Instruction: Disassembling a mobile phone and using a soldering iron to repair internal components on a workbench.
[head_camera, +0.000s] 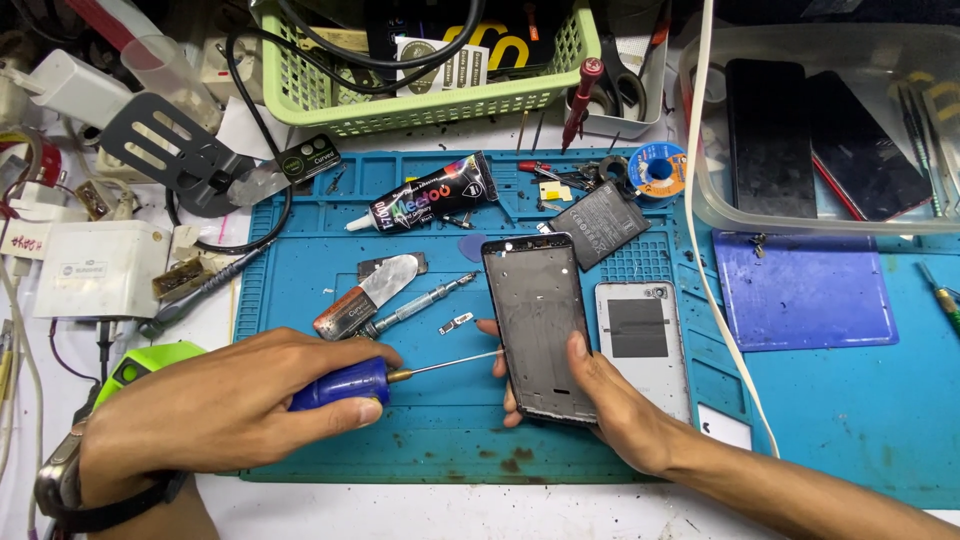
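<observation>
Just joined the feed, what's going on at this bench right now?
A person is working on a stripped phone frame over a blue work mat. The right hand holds the frame by its lower end, while the left hand grips a blue-handled screwdriver, tip at the frame's left edge. A silver back cover lies just right of it.

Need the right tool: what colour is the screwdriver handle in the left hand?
Blue, with a brass-coloured collar; the screwdriver handle shows best in the head view.

Screwdriver (345, 385) beside phone frame (538, 325) (handheld)
</observation>
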